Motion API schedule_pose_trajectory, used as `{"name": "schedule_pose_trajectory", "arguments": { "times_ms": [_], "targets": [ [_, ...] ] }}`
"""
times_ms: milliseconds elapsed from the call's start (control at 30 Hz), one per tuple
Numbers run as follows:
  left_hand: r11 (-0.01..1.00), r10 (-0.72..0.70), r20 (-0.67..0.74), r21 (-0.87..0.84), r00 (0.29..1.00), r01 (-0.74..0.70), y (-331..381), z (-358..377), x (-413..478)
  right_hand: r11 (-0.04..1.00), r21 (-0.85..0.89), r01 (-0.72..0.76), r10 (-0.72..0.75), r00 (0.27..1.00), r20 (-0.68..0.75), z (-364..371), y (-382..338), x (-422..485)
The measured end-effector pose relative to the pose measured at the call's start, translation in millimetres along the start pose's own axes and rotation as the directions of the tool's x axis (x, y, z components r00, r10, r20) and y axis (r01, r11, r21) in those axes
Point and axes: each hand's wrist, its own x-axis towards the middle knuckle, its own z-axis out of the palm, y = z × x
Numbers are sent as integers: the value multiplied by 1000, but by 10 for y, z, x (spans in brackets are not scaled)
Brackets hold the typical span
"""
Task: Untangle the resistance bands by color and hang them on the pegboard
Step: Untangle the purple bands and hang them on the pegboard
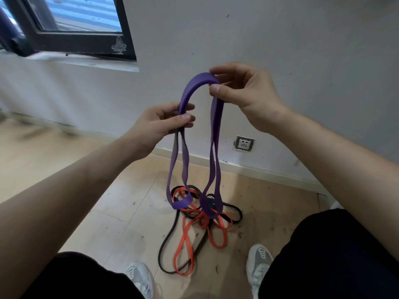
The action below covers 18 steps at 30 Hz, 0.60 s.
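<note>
Left hand [164, 123]: thumb and fingers pinch the left run of the purple band [188, 89], just below where it arches over.

Right hand [244, 98]: thumb and forefinger pinch the right end of the arch; other fingers loosely curled, holding nothing else.

The band hangs from both grips as two long doubled loops. Lower ends reach the pile on the floor [121, 212] and look threaded among the orange band [184, 229] and black band [169, 237]. Wall socket [244, 143] sits right of the pile. Pegboard not in view.

Handling (judgement): flat rubber strap, light, limp and stretchy. Likely grippy against the other rubber, so it should drag rather than slide. Hold it flat across its width near the arch, as now; feed the lower loops out, no yanking.

Count: purple 1. Orange at least 1, black at least 1; overlaps hide whether there are more.
</note>
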Motion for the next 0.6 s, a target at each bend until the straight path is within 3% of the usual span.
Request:
{"name": "schedule_pose_trajectory", "arguments": {
  "times_ms": [433, 600],
  "targets": [
    [995, -93, 64, 36, 994, 90, -118, 399, 13, 993, -58, 103, -101, 994, 36, -28, -84, 59],
    [996, -94, 48, 4, 994, 94, -219, 743, 18, 994, 43, 104, -103, 994, -34, -66, -132, 60]
  ]
}}
